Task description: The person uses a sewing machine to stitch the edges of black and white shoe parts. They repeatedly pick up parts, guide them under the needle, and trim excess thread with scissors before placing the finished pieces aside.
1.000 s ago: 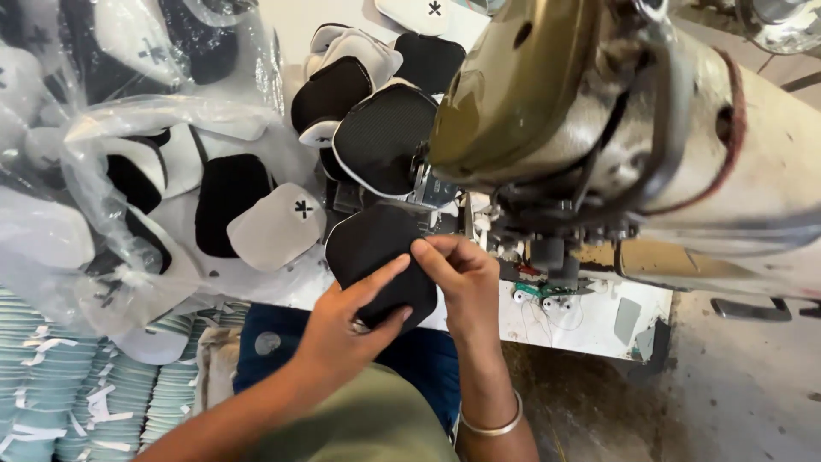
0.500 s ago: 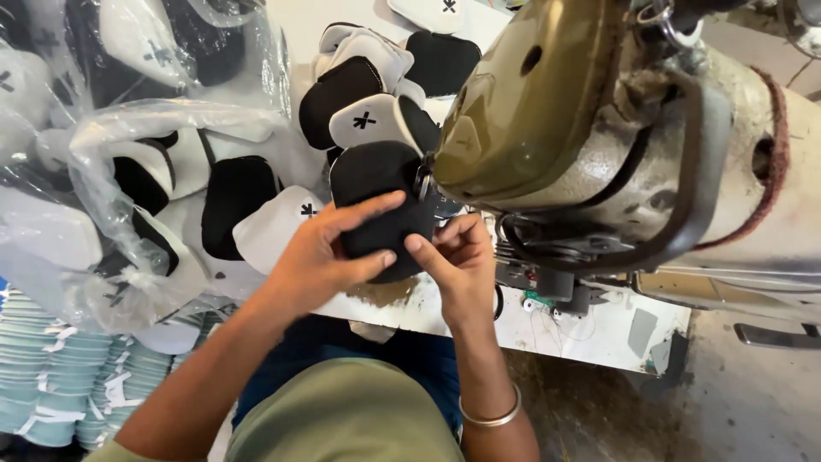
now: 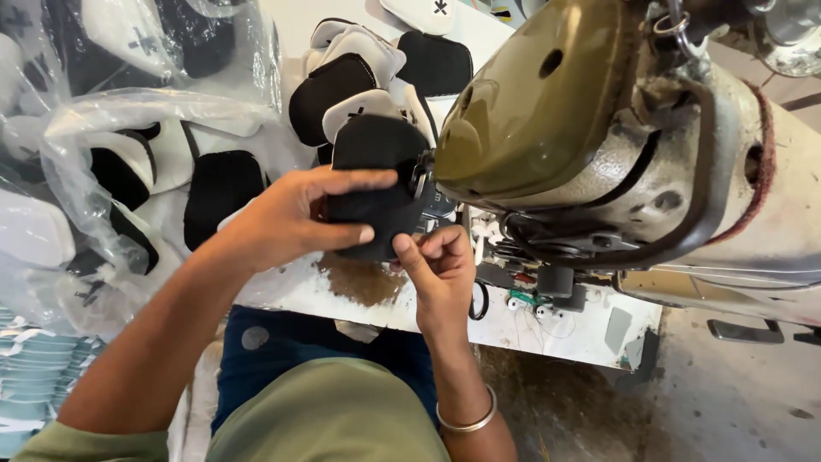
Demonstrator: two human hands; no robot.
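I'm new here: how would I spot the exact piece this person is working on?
Find the big olive sewing machine. At its left end, both hands grip a black fabric piece. Unlike the black-and-white pieces piled behind, it is all black and held.

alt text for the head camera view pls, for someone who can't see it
Seen from above, a person's left hand and right hand hold a black fabric piece against the needle area of an olive-green industrial sewing machine. Clear plastic bags of black and white cut pieces lie on the white table to the left.
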